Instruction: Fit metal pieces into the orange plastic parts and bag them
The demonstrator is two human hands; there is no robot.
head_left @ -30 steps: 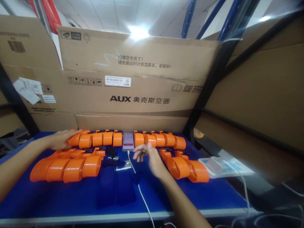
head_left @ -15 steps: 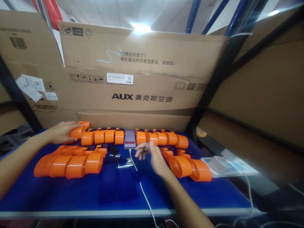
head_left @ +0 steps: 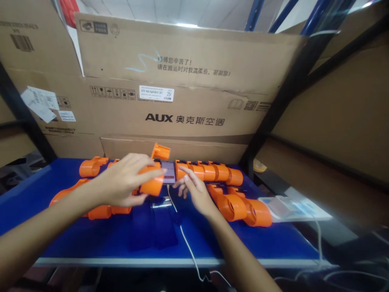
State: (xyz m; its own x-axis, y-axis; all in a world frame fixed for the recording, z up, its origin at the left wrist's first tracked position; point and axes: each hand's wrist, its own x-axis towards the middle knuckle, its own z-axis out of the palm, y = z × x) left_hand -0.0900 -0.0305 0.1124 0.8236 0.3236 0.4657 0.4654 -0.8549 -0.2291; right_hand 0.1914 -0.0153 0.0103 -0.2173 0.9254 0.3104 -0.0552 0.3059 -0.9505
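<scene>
My left hand (head_left: 127,180) grips an orange plastic ring piece (head_left: 152,181) with a clip-like tab sticking up, held above the middle of the table. My right hand (head_left: 196,192) hovers empty, fingers loosely apart, just right of a phone (head_left: 168,172) with a lit screen. Behind it runs a back row of similar orange ring pieces (head_left: 209,172). More orange pieces (head_left: 234,207) lie at the front right. Others (head_left: 100,211) at the front left are partly covered by my left forearm. One orange piece (head_left: 88,167) sits alone at the back left.
Dark blue flat pouches or straps (head_left: 153,229) lie on the blue table (head_left: 200,247). A white cable (head_left: 187,243) runs from the phone over the front edge. A white tray (head_left: 299,211) stands at the right. Cardboard (head_left: 188,97) and dark posts (head_left: 275,93) bound the back.
My left hand has lifted an orange ring piece from the back left and carried it right, towards the phone. My right hand stays near the phone. The view has shifted slightly.
</scene>
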